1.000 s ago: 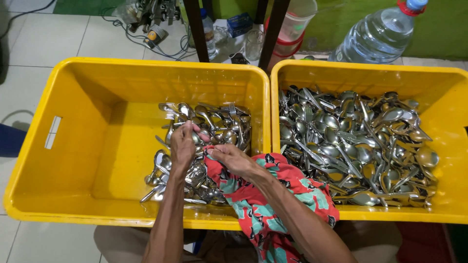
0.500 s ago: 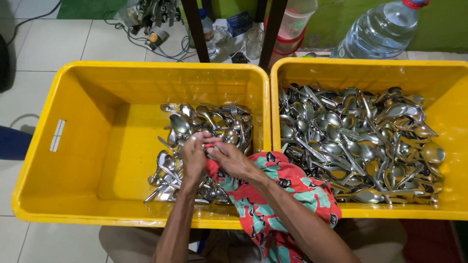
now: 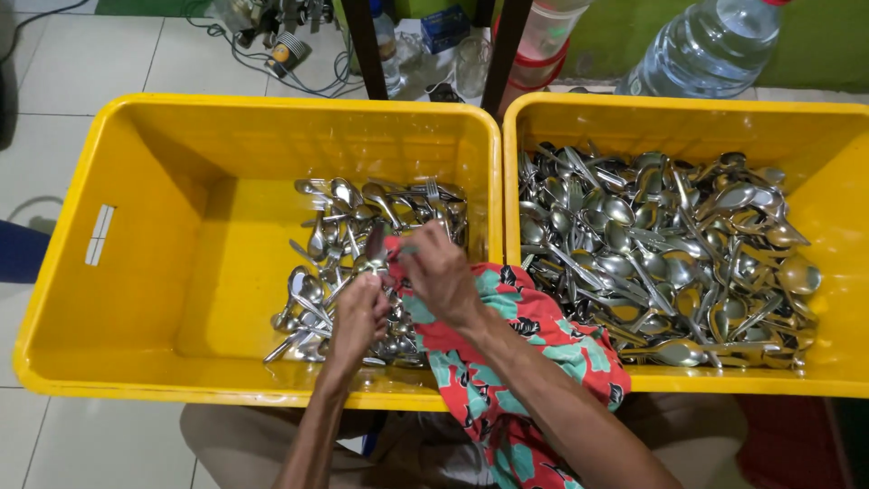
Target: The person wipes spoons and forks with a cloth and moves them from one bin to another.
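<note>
Head view: left hand (image 3: 359, 312) closed around the handle of a spoon (image 3: 374, 244), bowl raised above the left yellow tub (image 3: 136, 235). Right hand (image 3: 441, 272) pinches a red patterned cloth (image 3: 507, 362) against the bowl, apparently so it can be wiped; contact is partly hidden. More cutlery (image 3: 661, 254) fills the right yellow tub (image 3: 837, 181), kept apart.
</note>
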